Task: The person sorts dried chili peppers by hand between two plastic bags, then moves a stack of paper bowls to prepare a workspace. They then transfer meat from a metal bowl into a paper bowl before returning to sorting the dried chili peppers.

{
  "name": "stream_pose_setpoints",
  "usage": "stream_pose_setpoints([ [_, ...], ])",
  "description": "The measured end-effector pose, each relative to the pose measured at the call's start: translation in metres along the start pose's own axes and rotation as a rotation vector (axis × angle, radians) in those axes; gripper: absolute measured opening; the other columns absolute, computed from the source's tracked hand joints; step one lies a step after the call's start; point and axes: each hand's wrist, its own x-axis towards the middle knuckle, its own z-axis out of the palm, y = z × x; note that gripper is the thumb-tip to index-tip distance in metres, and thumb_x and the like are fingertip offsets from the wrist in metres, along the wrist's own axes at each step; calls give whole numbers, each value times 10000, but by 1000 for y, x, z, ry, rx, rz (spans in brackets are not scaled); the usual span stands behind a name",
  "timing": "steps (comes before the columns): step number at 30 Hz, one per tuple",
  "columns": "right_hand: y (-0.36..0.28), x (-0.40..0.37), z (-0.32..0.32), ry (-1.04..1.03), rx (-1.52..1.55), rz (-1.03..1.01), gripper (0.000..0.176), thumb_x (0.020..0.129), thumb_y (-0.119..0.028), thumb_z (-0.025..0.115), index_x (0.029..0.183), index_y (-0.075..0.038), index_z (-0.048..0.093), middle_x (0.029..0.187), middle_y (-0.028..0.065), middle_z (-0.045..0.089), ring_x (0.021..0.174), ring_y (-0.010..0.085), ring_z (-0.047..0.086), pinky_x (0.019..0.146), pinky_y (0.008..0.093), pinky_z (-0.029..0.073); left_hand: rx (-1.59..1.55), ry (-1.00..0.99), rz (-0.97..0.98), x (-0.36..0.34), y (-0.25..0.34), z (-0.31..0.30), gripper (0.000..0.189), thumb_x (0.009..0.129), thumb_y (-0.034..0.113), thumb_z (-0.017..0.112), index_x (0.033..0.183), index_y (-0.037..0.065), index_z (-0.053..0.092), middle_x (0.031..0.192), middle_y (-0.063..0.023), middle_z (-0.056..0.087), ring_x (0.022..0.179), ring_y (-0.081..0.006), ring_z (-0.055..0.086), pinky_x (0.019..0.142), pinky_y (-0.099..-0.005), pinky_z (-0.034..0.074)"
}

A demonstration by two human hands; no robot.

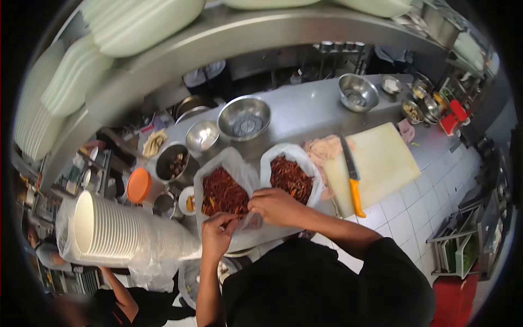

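Head cam is looking down on me working at a steel counter (305, 109) w/ two clear plastic bags of dried red chilies standing open side by side, touching. My left hand (217, 235) is coming up from below, forearm near vertical, wrist bent fwd, thumb & fingertips (229, 219) pinching together right at the near rim of the left bag (220, 191). The pinch is closed, but I can't tell whether it's on a chili or on the plastic.

My right arm is reaching in from the right, elbow bent, forearm slanting across my chest. My right hand (278, 206) is lying knuckles-up over the near edge where the left bag is meeting the right bag (290, 177). Its fingers are curling under & out of sight, so I can't tell what, if anything, they're gripping.

Just right of the bags, a pinkish cloth (321, 150) is lying against a white cutting board (384, 158), w/ a yellow-handled knife (353, 177) resting on the board's left edge. Behind the bags, steel bowls (244, 117) are sitting. To my left, a stack of white bowls (109, 226) in plastic wrap is lying on its side, near an orange-lidded container (139, 185).
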Motion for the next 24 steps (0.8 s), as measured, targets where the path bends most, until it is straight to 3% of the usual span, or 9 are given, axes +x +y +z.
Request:
stream_pose_setpoints([
  [2, 3, -1, 2, 112, 50, 64, 93, 845, -70, 644, 917, -16, 671, 869, 139, 643, 866, 351, 643, 762, 432, 514, 179, 81, 154, 17, -9, 6, 138, 754, -8, 751, 891, -14, 734, 889, -142, 717, 762, -293, 690, 698, -342, 539],
  [7, -12, 3, 2, 306, 141, 142, 102, 833, -53, 663, 924, -10, 676, 883, 150, 665, 817, 361, 659, 722, 423, 520, 229, 107, 139, 22, -25, 11, 220, 725, 18, 766, 943, 12, 738, 1111, -150, 690, 1075, -334, 628, 983, -413, 464],
  [9, -23, 4, 2, 320, 180, 194, 110, 817, -46, 671, 922, -14, 677, 877, 145, 665, 798, 358, 659, 708, 420, 520, 214, 249, 212, 12, -11, -7, 209, 759, 13, 751, 967, 3, 730, 1114, -158, 688, 1070, -323, 635, 977, -410, 469],
  [13, -34, 5, 62, 132, 243, 73, 99, 799, -72, 660, 881, -18, 654, 849, 133, 659, 793, 338, 653, 714, 427, 511, 129, 578, 213, -17, 50, -56, 170, 829, -9, 705, 999, -25, 706, 1113, -172, 682, 1047, -303, 641, 959, -393, 477],
  [14, -41, 6, 84, 31, 306, 47, 87, 780, -122, 633, 793, -36, 631, 833, 179, 651, 825, 396, 611, 730, 481, 471, 123, 623, 259, -21, 74, -63, 146, 849, -30, 680, 994, -38, 695, 1099, -173, 682, 1007, -290, 646, 931, -363, 486],
  [18, -69, 24, 172, -446, 470, -136, 128, 742, -111, 616, 830, -25, 651, 884, 203, 665, 905, 394, 631, 791, 475, 478, 109, 676, 321, -32, 98, -71, 132, 796, -44, 706, 927, -24, 700, 1027, -154, 702, 944, -279, 670, 856, -349, 510],
  [19, -100, 11, 196, -199, 764, -151, 151, 750, -112, 609, 858, -21, 663, 887, 219, 670, 916, 404, 640, 802, 470, 488, 138, 644, 324, -36, 105, -72, 130, 814, -38, 689, 943, -28, 697, 1033, -158, 707, 968, -265, 669, 869, -338, 506],
  [21, -119, 3, 207, -27, 886, -160, 193, 813, -114, 586, 951, -6, 668, 923, 209, 685, 976, 359, 651, 837, 436, 497, 110, 645, 330, -39, 104, -70, 152, 795, -29, 713, 947, -22, 698, 1030, -158, 709, 959, -269, 679, 858, -339, 515],
  [24, -83, 11, 201, -393, 513, -199, 223, 864, -100, 565, 1027, 2, 677, 952, 200, 699, 988, 331, 660, 857, 420, 500, 103, 690, 281, -56, 91, -78, 166, 786, -32, 718, 951, -23, 697, 1033, -164, 707, 957, -275, 681, 849, -346, 520],
])
